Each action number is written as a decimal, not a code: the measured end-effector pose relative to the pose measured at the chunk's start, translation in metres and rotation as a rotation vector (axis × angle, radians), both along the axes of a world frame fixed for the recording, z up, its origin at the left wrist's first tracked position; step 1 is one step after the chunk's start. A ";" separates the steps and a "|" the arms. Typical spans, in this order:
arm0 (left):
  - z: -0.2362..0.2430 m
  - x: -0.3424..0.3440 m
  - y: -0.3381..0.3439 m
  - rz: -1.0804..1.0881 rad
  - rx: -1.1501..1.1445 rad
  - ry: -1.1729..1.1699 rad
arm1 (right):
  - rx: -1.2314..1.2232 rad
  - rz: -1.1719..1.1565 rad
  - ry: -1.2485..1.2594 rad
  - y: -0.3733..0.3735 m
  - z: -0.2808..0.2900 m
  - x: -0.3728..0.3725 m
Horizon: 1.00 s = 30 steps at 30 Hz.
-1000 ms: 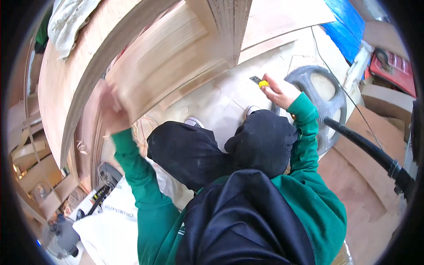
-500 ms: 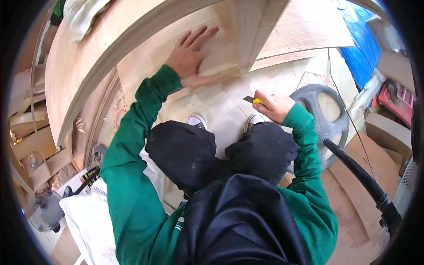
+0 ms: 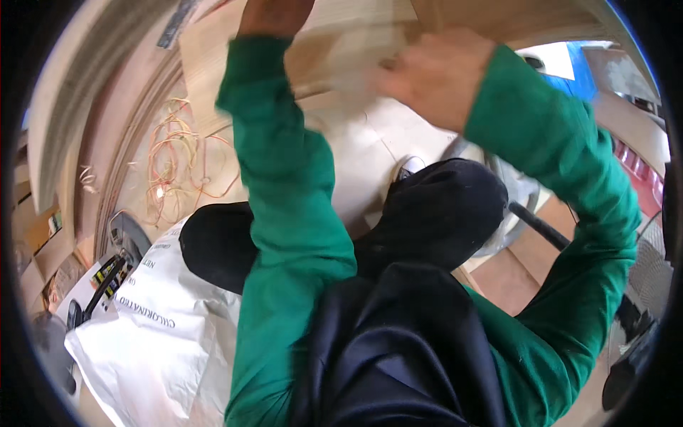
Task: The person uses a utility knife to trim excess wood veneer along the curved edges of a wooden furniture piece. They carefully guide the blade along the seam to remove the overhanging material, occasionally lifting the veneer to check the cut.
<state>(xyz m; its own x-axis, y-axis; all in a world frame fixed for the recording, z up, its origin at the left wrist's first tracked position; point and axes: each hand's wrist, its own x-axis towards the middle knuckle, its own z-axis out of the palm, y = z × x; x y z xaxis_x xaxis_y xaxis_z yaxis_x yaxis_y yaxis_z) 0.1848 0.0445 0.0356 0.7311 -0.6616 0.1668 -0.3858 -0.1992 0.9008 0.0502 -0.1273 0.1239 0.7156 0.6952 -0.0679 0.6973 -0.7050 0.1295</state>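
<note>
My left hand reaches to the top edge of the view beside a pale wooden panel; its fingers are cut off. My right hand is raised to the right of it, over the darker wood, smeared by motion; I cannot make out what it holds. A curved plywood edge arches at the left, with layered wood strips beside it. Orange and cream cords lie coiled on the floor below the panel. I sit with both knees bent, one shoe showing.
A white sack lies at the lower left by black tools. At the right stand a grey round base with a black pole, a red object and blue sheeting. Cardboard-brown boards lie below them.
Both hands have moved up and forward. My right hand, which held a small yellow-handled blade, has risen toward the panel and is now blurred. The view has shifted, showing more cords and sack.
</note>
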 end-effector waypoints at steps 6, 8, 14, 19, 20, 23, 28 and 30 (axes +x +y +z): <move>-0.004 -0.038 0.012 -0.286 -0.087 0.359 | -0.449 -0.084 0.231 0.010 -0.020 0.042; -0.019 -0.035 0.016 -0.332 -0.153 0.433 | -0.437 -0.060 0.286 0.019 -0.015 0.046; -0.036 -0.024 0.021 0.082 -0.122 0.315 | -0.281 -0.201 0.364 0.047 0.005 0.023; -0.037 -0.026 0.018 0.288 -0.187 0.308 | 0.184 -0.289 0.356 0.002 -0.080 -0.030; -0.036 -0.026 0.011 0.277 -0.169 0.278 | 0.380 -0.243 0.263 -0.005 -0.090 -0.039; -0.051 -0.023 0.016 0.261 -0.233 0.216 | 1.020 -0.792 0.906 0.006 -0.097 -0.055; -0.040 -0.039 -0.001 0.332 -0.092 0.042 | 1.500 -0.978 0.260 0.010 -0.174 -0.085; -0.026 -0.045 0.007 0.336 0.030 -0.009 | 1.465 -0.952 0.015 0.038 -0.186 -0.080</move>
<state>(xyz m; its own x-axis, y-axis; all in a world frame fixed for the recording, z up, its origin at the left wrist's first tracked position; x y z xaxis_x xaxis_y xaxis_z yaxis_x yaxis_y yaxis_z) 0.1401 0.0515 0.0099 0.9077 -0.3887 0.1583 -0.3022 -0.3435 0.8892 -0.0301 -0.0894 -0.0623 0.8804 -0.4436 0.1679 0.0011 -0.3521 -0.9360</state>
